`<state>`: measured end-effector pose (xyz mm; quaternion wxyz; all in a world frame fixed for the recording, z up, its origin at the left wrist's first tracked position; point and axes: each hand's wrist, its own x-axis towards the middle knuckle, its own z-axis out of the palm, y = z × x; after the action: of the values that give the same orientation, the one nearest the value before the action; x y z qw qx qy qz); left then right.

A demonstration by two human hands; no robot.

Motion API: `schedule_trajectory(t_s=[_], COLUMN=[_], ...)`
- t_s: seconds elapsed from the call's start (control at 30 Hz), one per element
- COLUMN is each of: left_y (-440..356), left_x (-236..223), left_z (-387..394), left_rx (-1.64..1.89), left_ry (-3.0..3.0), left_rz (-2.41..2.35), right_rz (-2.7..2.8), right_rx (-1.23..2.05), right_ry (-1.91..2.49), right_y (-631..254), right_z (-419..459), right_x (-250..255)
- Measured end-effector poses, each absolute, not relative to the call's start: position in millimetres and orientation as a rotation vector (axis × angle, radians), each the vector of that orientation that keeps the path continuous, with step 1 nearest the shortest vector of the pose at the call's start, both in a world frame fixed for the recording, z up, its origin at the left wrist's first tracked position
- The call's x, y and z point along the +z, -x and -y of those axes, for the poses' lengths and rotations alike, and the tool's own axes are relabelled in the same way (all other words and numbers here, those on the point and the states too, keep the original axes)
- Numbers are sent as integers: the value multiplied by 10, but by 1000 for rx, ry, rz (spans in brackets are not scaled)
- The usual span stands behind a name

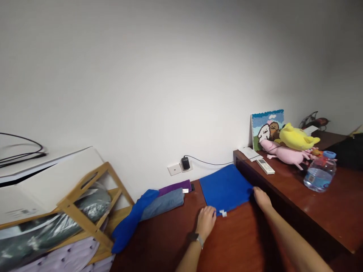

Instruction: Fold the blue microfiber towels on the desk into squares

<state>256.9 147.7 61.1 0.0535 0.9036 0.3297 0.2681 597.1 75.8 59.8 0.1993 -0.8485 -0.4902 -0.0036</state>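
Note:
A blue cloth [225, 187] lies spread out flat on the reddish-brown wooden tabletop [227, 245], with a white tag at its near edge. My left hand [206, 221], with a watch on the wrist, is closed on the cloth's near left corner beside the tag. At the near right corner, my right hand [261, 198] pinches the cloth's edge. To the left lie a folded grey-blue cloth [164, 204], a folded purple cloth [176, 186] and a crumpled blue cloth [133, 221] that hangs toward the wooden rack.
A raised brown desk [320, 211] at right bears a remote control [265, 166], a water bottle [320, 173], a pink plush toy [286, 154] and a yellow plush toy [297, 138]. A wooden rack [85, 223] stands left. A black charger [185, 163] sits in the wall socket.

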Motion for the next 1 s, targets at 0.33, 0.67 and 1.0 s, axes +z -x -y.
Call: schedule_trajectory(t_s=[0.33, 0.67, 1.0], left_y=[-2596, -437, 668], left_x=[159, 82, 68], left_z=[-1390, -1067, -976], left_rx=[839, 813, 887], left_ry=[-2660, -2578, -2441], left_rz=[-1038, -1531, -1866], right_rz=[1492, 1624, 2375], right_rx=[-72, -355, 280], right_ry=[2245, 2000, 1435], right_y=[-6243, -5367, -1458], right_z=[-612, -121, -1051], right_x=[-158, -159, 765])
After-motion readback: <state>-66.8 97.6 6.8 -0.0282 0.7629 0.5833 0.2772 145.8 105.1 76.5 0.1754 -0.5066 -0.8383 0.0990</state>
